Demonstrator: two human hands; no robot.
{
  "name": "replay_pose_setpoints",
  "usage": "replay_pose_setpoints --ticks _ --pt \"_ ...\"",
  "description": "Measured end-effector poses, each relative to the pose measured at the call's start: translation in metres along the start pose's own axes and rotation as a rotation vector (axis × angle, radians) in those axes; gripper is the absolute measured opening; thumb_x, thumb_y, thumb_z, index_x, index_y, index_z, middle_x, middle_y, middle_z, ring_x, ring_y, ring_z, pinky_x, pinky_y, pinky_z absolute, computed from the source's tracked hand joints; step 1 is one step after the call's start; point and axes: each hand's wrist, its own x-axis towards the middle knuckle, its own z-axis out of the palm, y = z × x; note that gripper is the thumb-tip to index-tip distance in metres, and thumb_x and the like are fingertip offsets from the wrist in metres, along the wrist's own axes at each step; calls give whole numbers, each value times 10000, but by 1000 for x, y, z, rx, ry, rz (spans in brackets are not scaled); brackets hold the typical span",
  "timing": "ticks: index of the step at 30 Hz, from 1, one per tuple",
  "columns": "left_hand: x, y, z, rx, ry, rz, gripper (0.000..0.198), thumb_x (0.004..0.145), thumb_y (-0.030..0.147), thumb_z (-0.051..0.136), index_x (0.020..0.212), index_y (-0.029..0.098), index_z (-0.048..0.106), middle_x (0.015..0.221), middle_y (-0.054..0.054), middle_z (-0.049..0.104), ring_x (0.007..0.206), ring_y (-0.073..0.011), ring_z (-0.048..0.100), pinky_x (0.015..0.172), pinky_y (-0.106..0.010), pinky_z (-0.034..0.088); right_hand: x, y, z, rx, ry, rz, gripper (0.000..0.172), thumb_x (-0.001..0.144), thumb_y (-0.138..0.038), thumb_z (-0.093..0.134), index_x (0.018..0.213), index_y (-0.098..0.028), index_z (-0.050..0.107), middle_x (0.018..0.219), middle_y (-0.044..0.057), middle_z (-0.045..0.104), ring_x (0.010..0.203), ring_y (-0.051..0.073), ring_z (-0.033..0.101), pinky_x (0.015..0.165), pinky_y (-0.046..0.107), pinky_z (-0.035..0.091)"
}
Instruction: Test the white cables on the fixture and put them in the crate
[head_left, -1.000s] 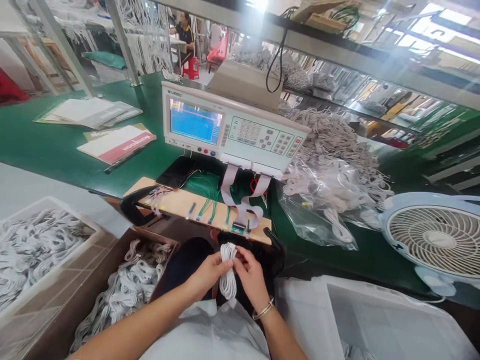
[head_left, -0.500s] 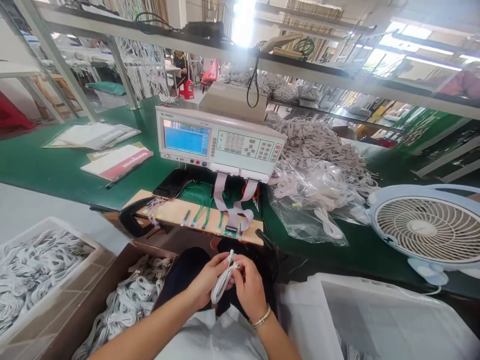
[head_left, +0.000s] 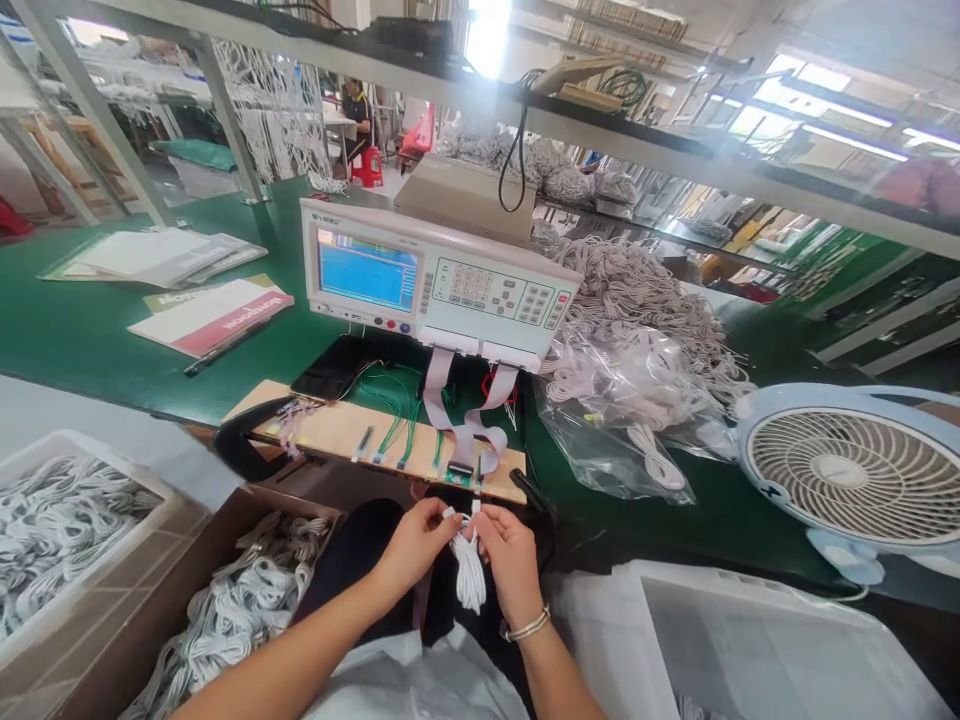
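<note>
A coiled white cable hangs between my two hands just below the bench edge. My left hand pinches one plug end of it and my right hand, with a bracelet at the wrist, pinches the other end. Both ends are held close under the wooden test board with its green wires and ribbon connectors. Behind the board stands the white cable tester with a blue screen.
A cardboard box and a white bin of coiled cables sit at the lower left. A plastic bag and a heap of cables lie right of the tester. A blue fan stands at the right, a white tray below it. Papers lie on the green bench.
My hands have risen toward the test board's front edge. The coil now hangs straight down with its two ends drawn apart between my fingers.
</note>
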Motion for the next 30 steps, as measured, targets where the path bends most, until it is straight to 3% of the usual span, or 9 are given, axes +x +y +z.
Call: replay_pose_setpoints --ticks 3,5,7,10,15,19,24,30 --pt "-1 15 -11 212 41 136 229 728 380 476 735 170 568 664 -7 525 602 -130 463 564 -230 327 6 -1 2 32 15 15 240 679 -359 593 763 -135 596 542 -2 590 433 80 437 407 189 317" --pt "0 22 -16 212 6 171 204 733 356 477 742 176 572 665 -7 537 595 -126 465 565 -229 331 7 0 2 36 21 16 248 678 -363 595 767 -131 599 550 3 591 431 78 426 403 189 305" --pt "1 24 -19 84 -65 119 228 744 368 460 718 170 571 624 3 535 560 -115 461 532 -218 339 8 2 1 52 27 22 250 690 -365 584 770 -129 596 555 3 585 424 70 406 400 186 293" --pt "4 21 -18 -188 -142 -81 294 722 433 466 723 156 566 605 7 535 532 -110 481 486 -209 375 8 4 0 56 51 14 254 694 -367 580 777 -127 591 553 -1 576 422 68 395 402 185 287" --pt "8 21 -19 -449 -122 -320 315 606 427 611 673 124 553 606 -15 573 506 -94 509 489 -211 427 12 7 5 123 36 10 222 683 -350 596 731 -134 580 535 -6 575 409 60 379 390 176 268" --pt "6 24 -24 -605 -64 -361 279 601 364 653 653 113 543 632 -27 584 510 -64 501 507 -178 429 13 8 11 235 74 -7 218 699 -355 574 664 -141 555 518 -18 555 392 48 351 375 166 253" --pt "5 24 -19 -692 -40 -374 269 584 344 676 637 110 553 618 -26 578 495 -49 482 484 -154 410 4 2 -2 27 9 -81 291 690 -374 575 863 -139 591 595 11 592 482 98 468 411 187 338" --pt "9 24 -4 -814 -37 -390 229 587 284 681 583 101 543 549 -17 551 438 -38 439 434 -141 367 -7 3 -16 5 7 -75 334 708 -410 541 890 -136 602 696 41 627 483 94 470 424 198 352"
